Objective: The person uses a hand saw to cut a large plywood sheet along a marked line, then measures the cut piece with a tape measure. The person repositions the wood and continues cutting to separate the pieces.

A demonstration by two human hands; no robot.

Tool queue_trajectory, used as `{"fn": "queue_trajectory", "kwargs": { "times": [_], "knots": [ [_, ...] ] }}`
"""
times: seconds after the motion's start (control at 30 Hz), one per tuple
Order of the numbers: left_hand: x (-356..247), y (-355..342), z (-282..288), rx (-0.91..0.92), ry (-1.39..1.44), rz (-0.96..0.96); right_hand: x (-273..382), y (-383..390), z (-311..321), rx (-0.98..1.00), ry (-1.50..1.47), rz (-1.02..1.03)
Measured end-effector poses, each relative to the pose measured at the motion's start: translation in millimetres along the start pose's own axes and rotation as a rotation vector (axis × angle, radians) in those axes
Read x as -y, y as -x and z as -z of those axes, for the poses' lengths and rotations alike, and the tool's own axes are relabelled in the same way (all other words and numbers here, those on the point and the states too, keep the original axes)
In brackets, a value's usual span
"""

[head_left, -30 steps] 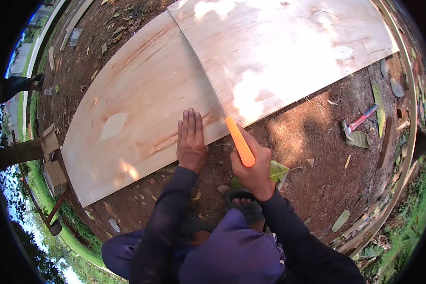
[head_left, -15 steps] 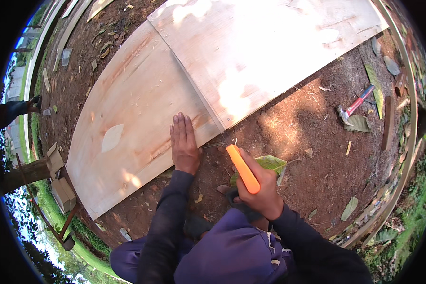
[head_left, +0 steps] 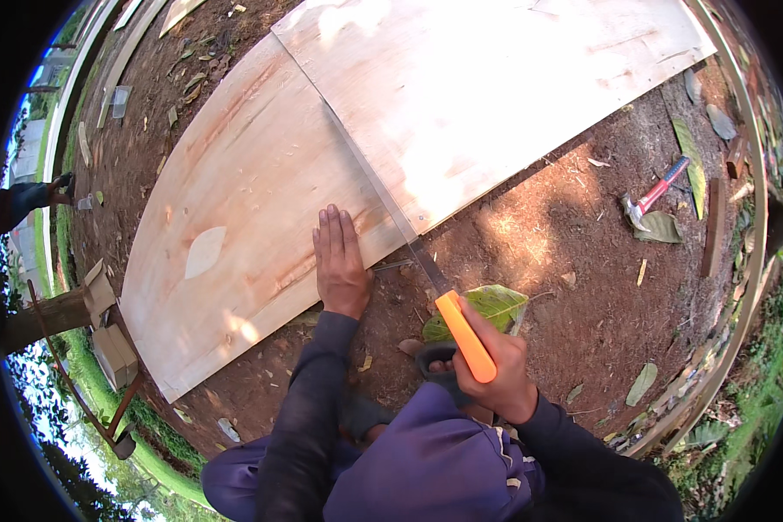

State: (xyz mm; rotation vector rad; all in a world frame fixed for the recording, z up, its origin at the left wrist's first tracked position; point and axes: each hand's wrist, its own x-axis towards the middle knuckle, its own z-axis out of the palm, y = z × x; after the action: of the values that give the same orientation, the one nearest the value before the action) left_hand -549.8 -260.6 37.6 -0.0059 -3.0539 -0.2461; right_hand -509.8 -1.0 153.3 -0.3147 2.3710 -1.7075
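Observation:
A handsaw (head_left: 467, 337) with an orange handle is gripped in my right hand (head_left: 503, 370). Its blade runs up and left to the near edge of the plywood, in line with the seam between two plywood pieces. My left hand (head_left: 342, 265) lies flat with outstretched fingers on the left plywood piece (head_left: 252, 191), close to its near edge. The right plywood piece (head_left: 513, 96) is partly in bright sun, and its left edge overlaps or abuts the left piece; I cannot tell which. How far the blade reaches along the seam is unclear.
A claw hammer (head_left: 655, 191) with a red and blue handle lies on the soil at the right. A large green leaf (head_left: 496, 309) is beside the saw. At the left are a wooden post (head_left: 48, 322) and another person's leg (head_left: 28, 204). A wooden strip (head_left: 715, 226) lies far right.
My right hand has drawn the saw back toward me, down and to the right, so more blade shows. My left hand has stayed in place on the plywood.

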Motion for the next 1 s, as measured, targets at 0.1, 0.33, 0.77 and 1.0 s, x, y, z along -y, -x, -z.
{"fn": "queue_trajectory", "kwargs": {
  "times": [0.1,0.33,0.77,1.0],
  "knots": [
    [-2.2,0.0,2.8,-0.009,-0.030,-0.007,-3.0,-34.6,-15.9,-0.079,-0.066,0.046],
    [-4.1,-3.1,4.6,-0.005,0.046,-0.001,-11.2,-90.2,-45.0,-0.115,-0.066,-0.032],
    [-3.2,-1.9,3.0,-0.005,0.028,-0.025,-12.0,-87.9,-43.5,-0.140,-0.057,-0.065],
    [-4.5,6.8,-1.2,-0.043,-0.005,-0.004,11.4,-21.5,-11.6,-0.023,0.022,-0.132]
  ]
}}
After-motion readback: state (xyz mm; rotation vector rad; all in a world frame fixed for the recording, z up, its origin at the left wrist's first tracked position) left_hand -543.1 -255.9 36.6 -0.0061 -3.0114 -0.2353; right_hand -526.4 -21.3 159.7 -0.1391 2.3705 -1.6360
